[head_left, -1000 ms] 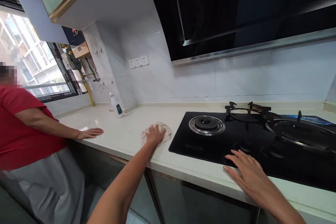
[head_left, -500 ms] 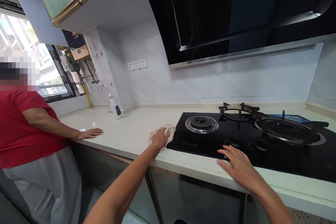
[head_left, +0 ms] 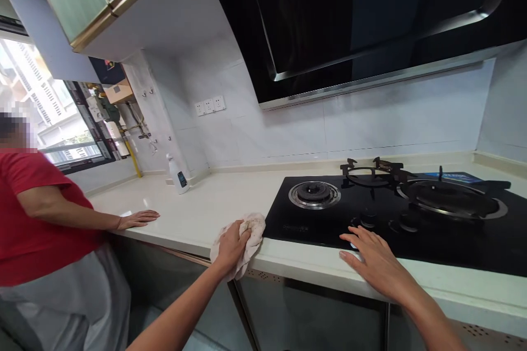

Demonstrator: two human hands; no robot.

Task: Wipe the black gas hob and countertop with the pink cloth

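Observation:
A pale, stained cloth (head_left: pixel 256 225) lies over the front edge of the white countertop (head_left: pixel 214 197), just left of the black gas stove (head_left: pixel 288 216). My left hand (head_left: pixel 233 244) presses on it with fingers curled into the fabric. Part of the cloth hangs down past the counter's edge. My right hand (head_left: pixel 373 258) rests at the front rim of the stove, below the knobs, with fingers spread and nothing in it. The left burner (head_left: pixel 315 193) has no pan support over it.
A white spray bottle (head_left: pixel 178 175) stands at the back left of the counter. At the left, a person in a red shirt (head_left: pixel 45 197) leans a hand (head_left: pixel 138 219) on the counter edge. A black range hood (head_left: pixel 329 27) overhangs the stove. Another pan support (head_left: pixel 366 175) sits at the stove's back.
My left hand has drawn the cloth toward me and left, from beside the stove onto the counter's front edge. My right hand stays in place. The view has shifted slightly.

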